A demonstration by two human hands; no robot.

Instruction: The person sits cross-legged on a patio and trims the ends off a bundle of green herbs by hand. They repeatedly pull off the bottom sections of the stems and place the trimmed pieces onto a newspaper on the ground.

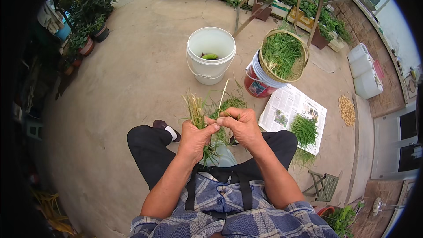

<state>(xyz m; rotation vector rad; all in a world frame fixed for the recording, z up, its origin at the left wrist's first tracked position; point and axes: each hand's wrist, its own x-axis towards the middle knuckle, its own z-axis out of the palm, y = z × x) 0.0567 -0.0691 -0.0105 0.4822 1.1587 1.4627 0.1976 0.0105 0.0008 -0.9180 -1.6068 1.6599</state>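
Observation:
My left hand (195,138) is closed around a bundle of dry and green stalks (195,107), its pale ends pointing up and green leaves hanging below. Between the thumb and fingers of my right hand (243,125) is a thin pale stalk (223,94), held upright. The two thumbs nearly meet in front of my lap. Loose grass-like greens (233,104) lie on the ground just beyond my hands, partly hidden by them. A woven basket (304,62) with slender green leaves (282,53) rests tilted on a red and white bucket (256,79).
Ahead stands a white bucket (206,72) with a green vegetable (210,56) inside. To the right, newspaper (277,105) carries a pile of greens (304,130). Nearby are a folding stool (327,186), peanut-like pieces (347,109) and white jugs (363,72). Wooden poles (254,15) rise behind the basket.

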